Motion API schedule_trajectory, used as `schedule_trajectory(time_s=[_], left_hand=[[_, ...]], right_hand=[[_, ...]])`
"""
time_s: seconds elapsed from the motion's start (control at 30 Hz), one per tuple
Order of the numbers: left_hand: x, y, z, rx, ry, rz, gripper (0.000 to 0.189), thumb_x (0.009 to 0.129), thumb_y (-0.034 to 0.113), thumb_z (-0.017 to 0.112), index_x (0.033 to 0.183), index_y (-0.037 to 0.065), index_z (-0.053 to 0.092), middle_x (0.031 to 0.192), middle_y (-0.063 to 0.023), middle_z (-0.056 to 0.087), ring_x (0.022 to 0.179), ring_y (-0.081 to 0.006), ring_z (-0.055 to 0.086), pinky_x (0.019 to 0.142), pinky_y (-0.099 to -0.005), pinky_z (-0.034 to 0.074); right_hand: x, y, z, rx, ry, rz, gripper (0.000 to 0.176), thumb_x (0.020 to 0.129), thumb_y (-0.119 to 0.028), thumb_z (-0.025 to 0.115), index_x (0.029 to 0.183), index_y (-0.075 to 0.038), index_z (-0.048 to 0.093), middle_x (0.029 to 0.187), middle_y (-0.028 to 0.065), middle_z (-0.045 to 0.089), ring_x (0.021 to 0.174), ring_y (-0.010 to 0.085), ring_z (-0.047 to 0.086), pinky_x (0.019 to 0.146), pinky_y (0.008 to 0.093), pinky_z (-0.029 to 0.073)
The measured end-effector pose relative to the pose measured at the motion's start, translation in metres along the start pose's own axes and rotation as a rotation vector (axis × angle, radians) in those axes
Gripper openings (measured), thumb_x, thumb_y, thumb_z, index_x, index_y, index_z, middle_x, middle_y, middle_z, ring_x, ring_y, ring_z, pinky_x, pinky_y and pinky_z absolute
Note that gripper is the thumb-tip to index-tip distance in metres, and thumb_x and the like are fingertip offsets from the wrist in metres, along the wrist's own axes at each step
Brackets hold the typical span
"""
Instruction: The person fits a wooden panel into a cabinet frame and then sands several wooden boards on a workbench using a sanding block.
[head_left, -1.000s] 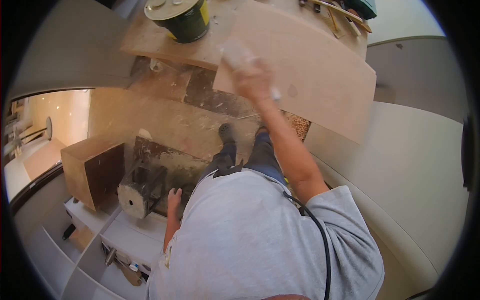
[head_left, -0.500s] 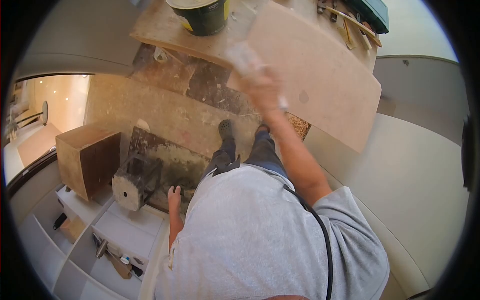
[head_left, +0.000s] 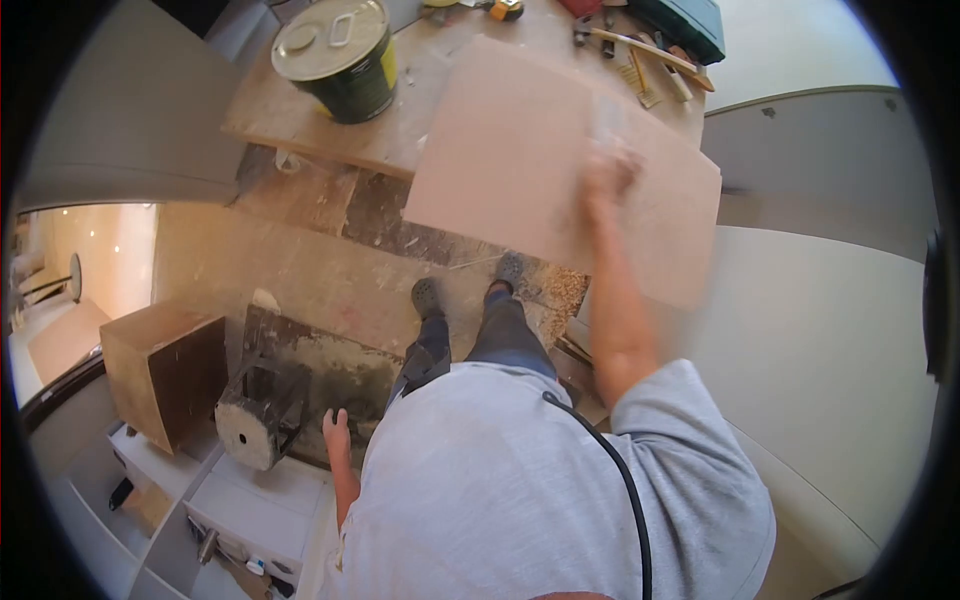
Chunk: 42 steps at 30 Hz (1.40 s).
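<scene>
A pinkish-tan flat board (head_left: 500,140) lies on the wooden workbench, its near end jutting past the bench edge. Over the right part of the board is my right hand (head_left: 610,175), closed round something whitish that motion blur smears; I cannot make out what it is. My left hand (head_left: 337,430) hangs low at my left side, fingers apart and holding nothing, near a dusty stool (head_left: 245,430).
A dark lidded bucket (head_left: 355,85) stands on the bench (head_left: 300,135) at the left. Brushes (head_left: 640,85) and a green case (head_left: 685,25) lie at its far right. A brown box (head_left: 165,370) sits on white shelving (head_left: 250,500) at lower left.
My right hand has moved from the board's left edge to its right part, with the whitish thing. The view has shifted, showing more of the bucket. My left hand still hangs at my side.
</scene>
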<state>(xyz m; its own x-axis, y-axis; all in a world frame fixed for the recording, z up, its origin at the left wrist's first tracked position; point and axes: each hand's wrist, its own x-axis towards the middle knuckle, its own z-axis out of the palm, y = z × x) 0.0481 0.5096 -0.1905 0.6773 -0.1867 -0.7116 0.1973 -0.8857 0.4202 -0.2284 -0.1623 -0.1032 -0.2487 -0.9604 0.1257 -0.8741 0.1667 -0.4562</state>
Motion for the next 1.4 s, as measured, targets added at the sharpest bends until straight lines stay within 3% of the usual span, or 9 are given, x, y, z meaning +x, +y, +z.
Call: schedule_trajectory(time_s=[0.2,0.37,0.57,0.8,0.87,1.0,1.17,1.3,1.4], left_hand=[[-0.015,0.016,0.002,0.198,-0.051,-0.026,0.066,0.095,0.033,0.062,0.142,-0.011,0.045,0.147,-0.0264,0.048,0.137,-0.0373,0.045,0.113,-0.0404,0.035],[-0.021,0.003,0.013,0.123,0.041,-0.032,0.065,0.095,0.033,0.063,0.141,-0.009,0.047,0.144,-0.0278,0.051,0.134,-0.0362,0.048,0.112,-0.0404,0.037],[-0.058,0.017,0.037,0.082,0.06,-0.089,0.065,0.094,0.033,0.063,0.14,-0.01,0.048,0.14,-0.0277,0.054,0.132,-0.0362,0.051,0.11,-0.0404,0.038],[-0.089,0.014,0.063,0.075,0.051,-0.137,0.066,0.093,0.034,0.063,0.139,-0.011,0.049,0.141,-0.0274,0.053,0.132,-0.0372,0.05,0.11,-0.0404,0.038],[-0.083,0.013,0.066,0.118,0.054,-0.109,0.068,0.093,0.035,0.063,0.14,-0.012,0.047,0.143,-0.0278,0.052,0.134,-0.0374,0.048,0.112,-0.0406,0.037],[-0.064,-0.018,0.069,0.18,0.03,-0.084,0.067,0.095,0.036,0.061,0.14,-0.012,0.047,0.144,-0.0289,0.05,0.135,-0.0379,0.047,0.113,-0.0408,0.036],[-0.044,-0.04,0.06,0.186,-0.024,-0.068,0.067,0.094,0.038,0.061,0.137,-0.013,0.049,0.142,-0.03,0.051,0.133,-0.0405,0.048,0.112,-0.0422,0.037],[-0.018,-0.058,0.052,0.266,-0.1,-0.042,0.068,0.094,0.039,0.061,0.136,-0.014,0.05,0.14,-0.0299,0.053,0.131,-0.0401,0.05,0.108,-0.043,0.039],[-0.019,-0.036,0.061,0.307,-0.175,-0.068,0.067,0.095,0.038,0.061,0.135,-0.014,0.05,0.139,-0.0294,0.054,0.129,-0.0385,0.051,0.107,-0.0427,0.04]], right_hand=[[-0.132,-0.1,0.036,0.319,-0.234,-1.281,0.037,0.088,-0.023,0.061,0.123,-0.014,0.065,0.091,0.017,0.061,0.088,0.0317,0.06,0.082,0.046,0.051],[-0.007,-0.042,-0.005,0.238,-0.486,-0.892,0.042,0.086,-0.027,0.068,0.126,-0.016,0.065,0.108,0.0215,0.063,0.102,0.0377,0.062,0.094,0.0439,0.051],[0.047,-0.145,0.068,-0.002,-0.106,-0.904,0.047,0.085,-0.029,0.069,0.129,-0.015,0.064,0.106,0.02,0.063,0.1,0.0389,0.061,0.086,0.0482,0.051],[0.016,-0.088,0.03,0.29,-0.384,-1.222,0.039,0.085,-0.033,0.069,0.117,-0.012,0.067,0.108,0.0182,0.063,0.099,0.0359,0.061,0.082,0.0482,0.05],[0.052,-0.123,0.052,0.116,-0.144,-0.769,0.038,0.087,-0.031,0.067,0.118,-0.008,0.07,0.096,0.0194,0.067,0.095,0.0379,0.061,0.087,0.0482,0.049],[0.019,-0.155,0.087,0.21,-0.136,-0.972,0.036,0.089,-0.027,0.061,0.119,-0.008,0.068,0.092,0.0195,0.067,0.096,0.0397,0.063,0.087,0.0497,0.049],[0.083,0.003,0.014,-0.084,-0.303,-0.443,0.044,0.094,-0.037,0.06,0.12,-0.002,0.068,0.109,0.0235,0.068,0.115,0.0385,0.059,0.098,0.0495,0.045],[0.122,0.189,-0.1,-0.204,0.245,-0.031,0.041,0.086,-0.035,0.07,0.112,-0.003,0.067,0.114,0.023,0.063,0.101,0.0379,0.064,0.084,0.0508,0.053],[0.127,0.202,-0.109,-0.436,0.259,0.363,0.046,0.086,-0.035,0.07,0.117,-0.001,0.066,0.121,0.0203,0.06,0.102,0.0387,0.063,0.089,0.0499,0.052]])
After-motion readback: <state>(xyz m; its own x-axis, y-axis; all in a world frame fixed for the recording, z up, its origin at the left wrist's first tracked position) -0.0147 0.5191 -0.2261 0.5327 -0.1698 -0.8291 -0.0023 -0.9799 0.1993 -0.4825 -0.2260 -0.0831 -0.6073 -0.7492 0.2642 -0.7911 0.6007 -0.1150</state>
